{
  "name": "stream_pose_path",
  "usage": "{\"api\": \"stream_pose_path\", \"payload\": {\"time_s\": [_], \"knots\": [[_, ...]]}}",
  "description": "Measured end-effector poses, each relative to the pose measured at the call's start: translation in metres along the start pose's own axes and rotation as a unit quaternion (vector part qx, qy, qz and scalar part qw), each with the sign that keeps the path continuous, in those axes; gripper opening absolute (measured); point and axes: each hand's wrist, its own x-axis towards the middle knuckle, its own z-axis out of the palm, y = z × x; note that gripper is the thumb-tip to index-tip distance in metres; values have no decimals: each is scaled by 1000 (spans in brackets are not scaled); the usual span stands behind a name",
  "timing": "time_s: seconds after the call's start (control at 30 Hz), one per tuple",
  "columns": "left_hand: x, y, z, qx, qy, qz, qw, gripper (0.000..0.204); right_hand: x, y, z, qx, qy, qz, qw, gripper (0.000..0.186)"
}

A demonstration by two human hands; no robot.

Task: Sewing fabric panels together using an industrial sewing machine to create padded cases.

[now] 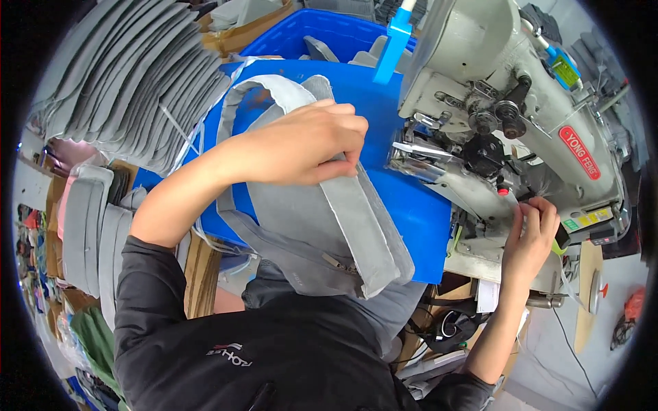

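Left hand (319, 140) palm down and mostly closed, fingers curled, thumb tucked beneath, with a hold on the pale upper edge of a grey fabric bag (295, 205). Right hand (531, 236) well apart from it, farther right, fingers bent and fingertips close together at the lower arm of a pale sewing machine (541, 96), near a small red knob (503, 192); impossible to tell from this angle whether with anything between finger and thumb. Beneath the left hand, the bag tilted across the blue surface (418, 226) and down over the lap, with a broad pale band along its right side, a zipper pull (334, 261) low on its near part, and a loop of pale band curving away at the far left. Beyond the surface, a blue crate (295, 35) with grey pieces inside, and beside it a cardboard box (257, 29). In front of the crate, a bright blue fixture (393, 51) hanging beside the machine head. To the upper left, a tall row of grey panels (130, 82) packed edge to edge; nearer and lower, more grey padded pieces (82, 233). Far right, a red disc (604, 291) near a pale wall.
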Motion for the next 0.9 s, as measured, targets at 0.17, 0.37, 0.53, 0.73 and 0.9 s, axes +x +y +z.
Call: {"api": "stream_pose_path", "payload": {"time_s": [0.17, 0.37, 0.53, 0.73, 0.9], "knots": [[-9, 22, -17, 51, -3, 26, 998, 11, -3, -15, -11, -1, 43, 8, 999, 15], [-36, 48, -15, 122, 57, 25, 991, 16, -29, -135, -59, 378, -246, -67, 890, 37], [-52, 67, -14, 198, 86, 34, 976, 21, -23, -170, -29, 365, -254, -94, 891, 40], [-89, 63, 4, 336, 225, 217, 888, 24, -46, -178, -23, 292, -66, -191, 935, 29], [-106, 67, 7, 429, 198, 221, 853, 17, -48, -181, -18, 332, -33, -180, 925, 17]]}}
